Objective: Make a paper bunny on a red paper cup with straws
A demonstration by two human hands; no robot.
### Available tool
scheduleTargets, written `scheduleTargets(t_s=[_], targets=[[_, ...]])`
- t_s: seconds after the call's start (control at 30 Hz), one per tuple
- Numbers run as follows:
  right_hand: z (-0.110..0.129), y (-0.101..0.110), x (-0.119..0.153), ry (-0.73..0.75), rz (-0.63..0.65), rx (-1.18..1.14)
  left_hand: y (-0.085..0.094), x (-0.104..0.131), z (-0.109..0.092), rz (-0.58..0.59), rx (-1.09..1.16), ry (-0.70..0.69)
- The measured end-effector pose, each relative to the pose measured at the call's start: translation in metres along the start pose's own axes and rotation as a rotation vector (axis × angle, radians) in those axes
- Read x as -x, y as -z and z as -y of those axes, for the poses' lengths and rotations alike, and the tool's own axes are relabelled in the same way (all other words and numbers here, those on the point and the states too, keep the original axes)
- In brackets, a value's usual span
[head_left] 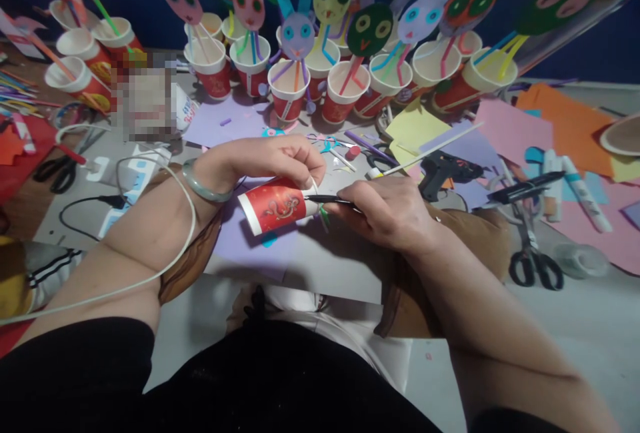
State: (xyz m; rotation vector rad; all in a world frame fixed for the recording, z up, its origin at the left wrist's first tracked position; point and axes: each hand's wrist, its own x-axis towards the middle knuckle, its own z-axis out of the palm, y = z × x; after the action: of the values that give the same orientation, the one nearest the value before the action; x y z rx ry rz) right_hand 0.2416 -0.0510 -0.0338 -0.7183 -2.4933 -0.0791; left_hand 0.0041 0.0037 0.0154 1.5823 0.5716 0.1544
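Note:
A red paper cup (274, 208) with a white rim and a gold printed figure is tilted on its side, its rim to the left. My left hand (287, 158) grips it from above, fingers closed near its base end. My right hand (385, 209) is closed around a slim black tool (327, 199) whose tip meets the cup's base end. Whether the tool is a pen, a blade or scissors cannot be made out. Something green (324, 216) shows just below the tool. A long whitish stick (425, 151) extends behind my right hand.
Several red paper cups (289, 93) with paper animal heads on straws line the back. At right lie a black glue gun (447, 171), scissors (534, 263), markers (585, 196), clear tape (583, 261) and coloured paper (565, 103). A white cable (193, 219) crosses my left forearm.

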Motion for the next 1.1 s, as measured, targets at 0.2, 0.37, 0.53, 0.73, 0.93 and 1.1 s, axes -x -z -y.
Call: scheduleTargets(t_s=[0.2,0.37,0.53,0.73,0.93,1.1], targets=[[0.000,0.002,0.000,0.027,0.057,0.092,-0.002,-0.001,0.002,0.004,0.042,0.034],[0.001,0.004,-0.002,0.149,-0.024,0.131,-0.004,-0.001,0.005,-0.001,0.018,0.002],[0.003,0.005,-0.005,0.125,0.044,0.066,-0.007,0.000,0.001,-0.024,-0.003,0.040],[0.005,0.005,-0.006,0.221,-0.052,0.040,-0.010,0.001,-0.005,0.027,0.012,0.126],[0.005,0.005,-0.006,0.236,-0.038,0.025,-0.010,0.001,-0.005,0.104,-0.015,0.135],[0.005,0.006,-0.008,0.262,-0.057,0.065,-0.008,0.002,0.000,0.053,-0.023,0.102]])
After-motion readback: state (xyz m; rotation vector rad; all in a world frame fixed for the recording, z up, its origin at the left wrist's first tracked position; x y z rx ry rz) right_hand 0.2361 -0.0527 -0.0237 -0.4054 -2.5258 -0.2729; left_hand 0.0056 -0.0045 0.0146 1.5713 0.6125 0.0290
